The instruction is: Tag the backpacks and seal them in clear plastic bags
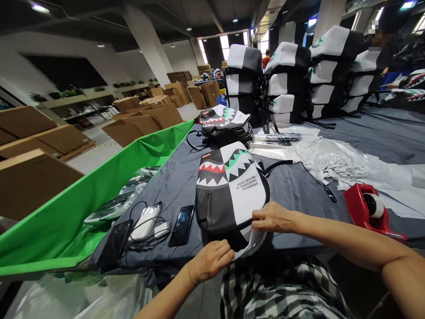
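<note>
A black and white backpack [244,199] with a toothed shark-mouth print lies on the dark-covered table in front of me. A whitish, translucent strip or sheet [254,247] runs along its near edge. My left hand [211,260] is closed on the left end of this material, just below the bag. At the bag's near right corner, my right hand [275,218] pinches the same material. Behind this bag rests another shark-print backpack [227,122]. A black strap [279,164] extends to the right from the nearer bag.
Stacked backpacks [244,84] stand at the back. Clear plastic bags [335,155] and a red tape dispenser [360,208] are on the right. Left are a phone [182,225], a white power bank [145,222] with cables, and a green cloth trough [79,208].
</note>
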